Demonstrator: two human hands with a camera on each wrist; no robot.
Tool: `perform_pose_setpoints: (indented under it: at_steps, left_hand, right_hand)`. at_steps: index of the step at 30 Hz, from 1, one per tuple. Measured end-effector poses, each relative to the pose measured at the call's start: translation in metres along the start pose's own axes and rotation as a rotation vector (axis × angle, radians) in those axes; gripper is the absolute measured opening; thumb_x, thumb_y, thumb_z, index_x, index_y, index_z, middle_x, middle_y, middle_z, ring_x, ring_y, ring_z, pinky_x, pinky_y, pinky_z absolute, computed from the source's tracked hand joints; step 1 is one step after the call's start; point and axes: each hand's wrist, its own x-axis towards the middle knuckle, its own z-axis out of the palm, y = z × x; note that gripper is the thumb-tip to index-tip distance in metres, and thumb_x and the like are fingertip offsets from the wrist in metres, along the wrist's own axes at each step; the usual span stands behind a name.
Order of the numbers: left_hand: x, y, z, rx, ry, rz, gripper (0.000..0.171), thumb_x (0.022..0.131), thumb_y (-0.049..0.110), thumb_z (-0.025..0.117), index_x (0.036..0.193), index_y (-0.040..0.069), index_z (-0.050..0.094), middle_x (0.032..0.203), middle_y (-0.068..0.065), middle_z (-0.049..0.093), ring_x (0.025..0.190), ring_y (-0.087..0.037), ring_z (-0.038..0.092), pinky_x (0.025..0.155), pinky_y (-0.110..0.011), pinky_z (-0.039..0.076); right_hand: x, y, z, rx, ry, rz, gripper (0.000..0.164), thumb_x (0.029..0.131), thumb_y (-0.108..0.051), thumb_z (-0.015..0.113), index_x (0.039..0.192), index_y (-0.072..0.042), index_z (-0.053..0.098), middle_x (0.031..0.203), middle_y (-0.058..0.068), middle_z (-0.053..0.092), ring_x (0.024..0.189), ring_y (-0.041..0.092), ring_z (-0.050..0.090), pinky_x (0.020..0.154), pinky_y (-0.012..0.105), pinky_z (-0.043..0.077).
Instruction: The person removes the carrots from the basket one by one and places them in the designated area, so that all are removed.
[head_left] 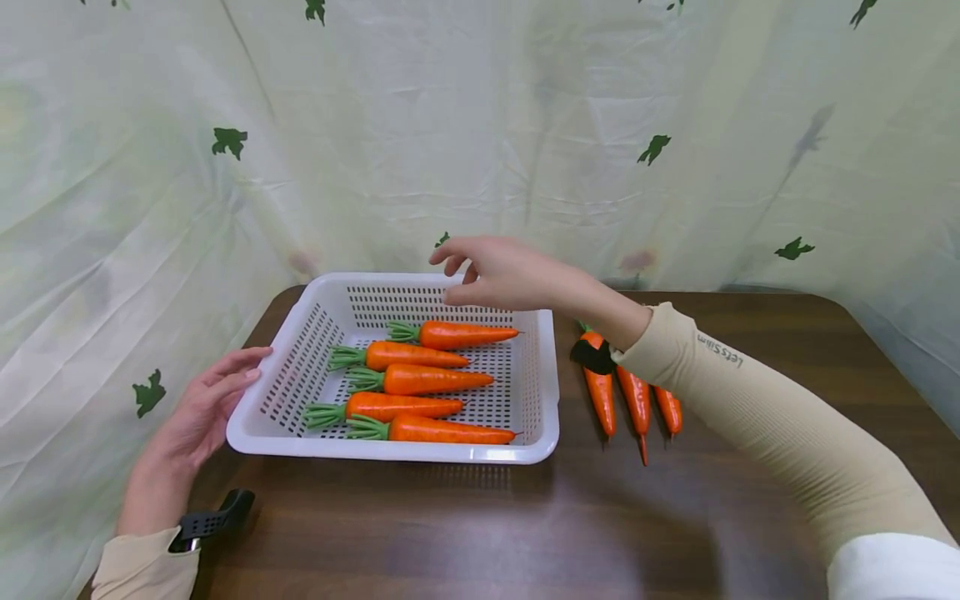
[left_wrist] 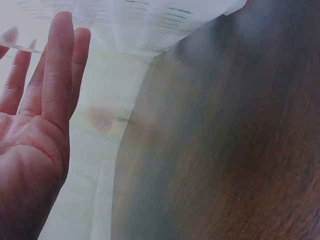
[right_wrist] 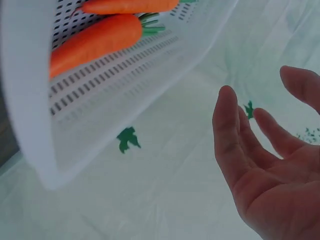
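A white perforated plastic basket [head_left: 542, 400] has several orange carrots [head_left: 438, 380] lying in it, their green tops pointing left. My left hand [head_left: 201, 408] is at the basket's left rim, fingertips right at the edge. In the left wrist view the fingers [left_wrist: 57, 70] stand extended beside the basket's wall. Above the far rim hovers my right hand [head_left: 498, 271], holding nothing. Its fingers [right_wrist: 229, 125] are loosely bent in the right wrist view, with the thumb apart from them. Three more carrots [head_left: 636, 400] lie on the table to the basket's right, partly hidden by my right forearm.
The dark wooden table [head_left: 465, 533] extends in front of the basket and to its right. A pale curtain [head_left: 465, 142] with green leaf shapes hangs right behind the table and along its left side. Black straps sit around both wrists.
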Motion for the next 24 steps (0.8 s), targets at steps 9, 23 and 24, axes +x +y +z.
perform_pose_setpoints:
  at_steps: [9,23,24]
  left_hand:
    - [0.001,-0.001,0.0,-0.019,0.004,-0.001,0.042,0.105,0.005,0.035,0.134,0.022,0.06,0.129,0.0,0.057,0.111,-0.022,0.064,0.085,-0.054,0.052]
    - [0.001,0.0,0.0,-0.015,-0.014,-0.002,0.042,0.105,0.004,0.034,0.133,0.023,0.06,0.13,0.0,0.056,0.112,-0.021,0.063,0.085,-0.054,0.051]
    - [0.001,0.0,-0.001,-0.022,-0.018,0.001,0.042,0.105,0.004,0.034,0.133,0.022,0.06,0.13,-0.001,0.056,0.112,-0.022,0.063,0.085,-0.054,0.051]
  right_hand:
    - [0.038,-0.007,0.018,0.127,-0.051,0.05,0.047,0.095,-0.028,0.063,0.137,-0.011,0.05,0.125,0.007,0.059,0.083,0.02,0.065,0.076,0.029,0.055]
    - [0.072,0.022,0.058,0.092,-0.145,0.165,0.045,0.096,-0.022,0.063,0.136,-0.004,0.053,0.124,0.013,0.06,0.093,0.026,0.062,0.078,0.029,0.055]
    - [0.073,0.023,0.06,0.073,-0.158,0.163,0.044,0.096,-0.021,0.062,0.136,-0.004,0.053,0.124,0.013,0.06,0.095,0.025,0.061,0.08,0.029,0.054]
